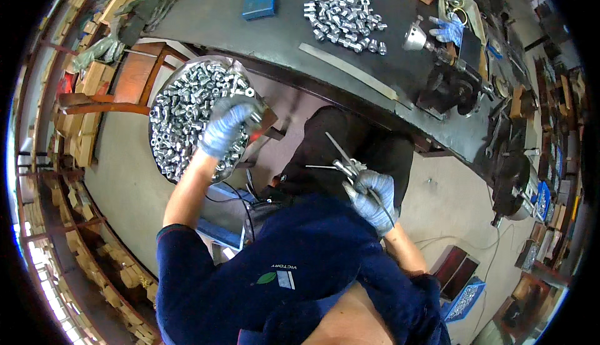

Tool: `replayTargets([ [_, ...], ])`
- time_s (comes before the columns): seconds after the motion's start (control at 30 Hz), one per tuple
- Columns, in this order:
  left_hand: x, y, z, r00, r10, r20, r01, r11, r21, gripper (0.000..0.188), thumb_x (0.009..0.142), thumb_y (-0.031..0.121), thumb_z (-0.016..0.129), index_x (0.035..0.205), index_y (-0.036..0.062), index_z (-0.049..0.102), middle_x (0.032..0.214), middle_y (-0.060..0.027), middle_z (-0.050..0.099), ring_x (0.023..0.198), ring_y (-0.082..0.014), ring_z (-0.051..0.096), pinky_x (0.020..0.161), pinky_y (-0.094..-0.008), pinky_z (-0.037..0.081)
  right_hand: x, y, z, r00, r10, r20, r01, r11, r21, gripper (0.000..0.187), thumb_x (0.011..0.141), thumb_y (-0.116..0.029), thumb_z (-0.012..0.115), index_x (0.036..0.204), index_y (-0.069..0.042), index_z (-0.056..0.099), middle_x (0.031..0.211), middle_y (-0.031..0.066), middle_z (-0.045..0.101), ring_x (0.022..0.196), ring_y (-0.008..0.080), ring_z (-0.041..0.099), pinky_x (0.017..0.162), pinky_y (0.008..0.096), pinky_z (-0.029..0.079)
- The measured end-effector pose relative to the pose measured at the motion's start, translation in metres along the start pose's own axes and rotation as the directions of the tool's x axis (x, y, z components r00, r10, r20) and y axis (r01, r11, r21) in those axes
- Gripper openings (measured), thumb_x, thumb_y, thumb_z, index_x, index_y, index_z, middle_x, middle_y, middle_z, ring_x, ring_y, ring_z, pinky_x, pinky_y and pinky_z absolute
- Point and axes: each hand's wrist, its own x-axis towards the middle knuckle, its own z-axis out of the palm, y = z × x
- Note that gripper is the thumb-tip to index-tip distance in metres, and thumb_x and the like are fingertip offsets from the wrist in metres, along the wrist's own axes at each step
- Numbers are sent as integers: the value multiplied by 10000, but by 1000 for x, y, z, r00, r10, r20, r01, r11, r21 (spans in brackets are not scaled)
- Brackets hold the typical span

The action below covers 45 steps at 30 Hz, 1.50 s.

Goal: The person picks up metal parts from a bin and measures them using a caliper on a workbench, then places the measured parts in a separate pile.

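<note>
A: Here's the left gloved hand [226, 129], left of centre in the frame, curled tight — apparently pinching a metal fitting [255, 118] above the heaped fittings [184, 104]!

B: And right gloved hand [373, 200], just below centre, clamped around a slim metal tool [338, 147] that juts up over the dark trousers [322, 134].

A: Where's the danger?

B: A loose pinch could drop that piece to the floor [125, 176]. And that tool — bring the hands together carelessly, and its narrow end could jab the fingers.
</note>
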Motion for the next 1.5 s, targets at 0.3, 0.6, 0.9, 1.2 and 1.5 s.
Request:
replayTargets([
  [0.3, -23, -43, 100, 878, -298, 375, 478, 593, -648, 350, 809, 308, 581, 970, -1, 614, 764, -107, 636, 576, -220, 617, 480, -338, 517, 13, -1, 2, 991, -122, 47, 125, 990, -70, 357, 681, -184, 768, 514, -79, 471, 507, 125, 455, 458, 285, 479, 460, 341, 374],
  [0.6, -24, -16, 105, 910, -276, 309, 342, 922, -181, 365, 897, 303, 540, 986, -39, 630, 631, -85, 617, 520, -173, 600, 581, -279, 504, 14, -2, 0, 986, -47, 158, 84, 968, -236, 379, 721, -308, 740, 520, -92, 502, 503, 113, 484, 462, 286, 512, 458, 364, 398],
  [0.9, -17, -5, 104, 927, -55, 371, 10, 992, 124, 340, 856, 179, 633, 1114, -38, 590, 885, -79, 636, 775, -118, 602, 718, -239, 477, 11, 1, 9, 997, -35, 70, 48, 979, -200, 335, 664, -235, 778, 520, -90, 512, 501, 116, 487, 457, 299, 496, 448, 355, 402],
  [1.2, -17, -6, 106, 963, -148, 225, 127, 986, 105, 292, 805, 114, 681, 1063, -1, 607, 858, -18, 630, 689, -78, 542, 631, -228, 446, 4, 5, -3, 999, 34, 10, -32, 984, -174, 296, 701, -172, 753, 544, -82, 518, 525, 104, 494, 473, 263, 512, 468, 332, 406],
  [1.5, -5, -32, 100, 975, 218, 50, -196, 723, 662, 204, 727, 88, 647, 929, 90, 677, 603, -88, 582, 508, -155, 554, 504, -284, 446, 8, -38, -18, 964, -188, 190, 169, 979, 112, 333, 656, -190, 780, 552, -113, 472, 525, 61, 445, 451, 243, 476, 437, 318, 375],
])
